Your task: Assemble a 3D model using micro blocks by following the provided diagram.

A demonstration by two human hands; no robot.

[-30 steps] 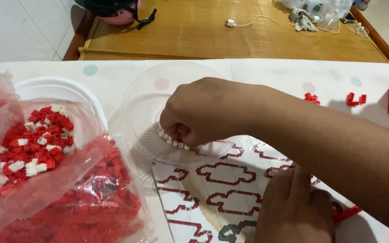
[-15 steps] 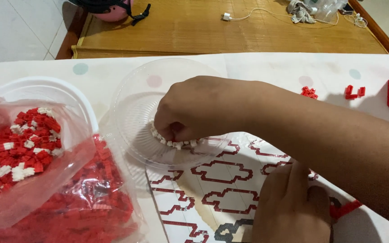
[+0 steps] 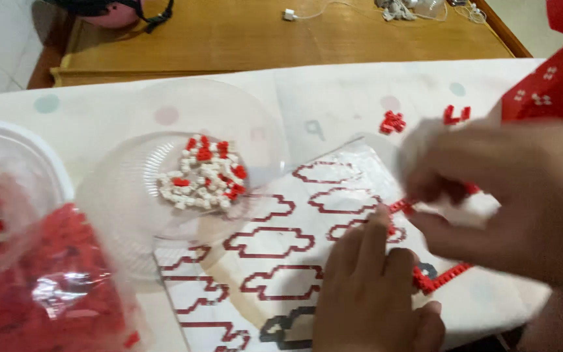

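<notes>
Here, left hand (image 3: 369,293) flat on patterned sheet (image 3: 275,251), right hand (image 3: 503,192) curled above.

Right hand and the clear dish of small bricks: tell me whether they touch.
Apart. The head view shows the right hand over the patterned sheet, with bare sheet plainly between it and the clear dish.

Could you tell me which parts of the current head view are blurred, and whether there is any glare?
In the head view, the right hand is smeared by motion blur, its fingers indistinct; the left hand is sharper. The small red and white bricks in the clear plastic dish are slightly soft. A bright highlight glares off the plastic bag of red bricks. Lighting is otherwise even, with faint shadows.
</notes>
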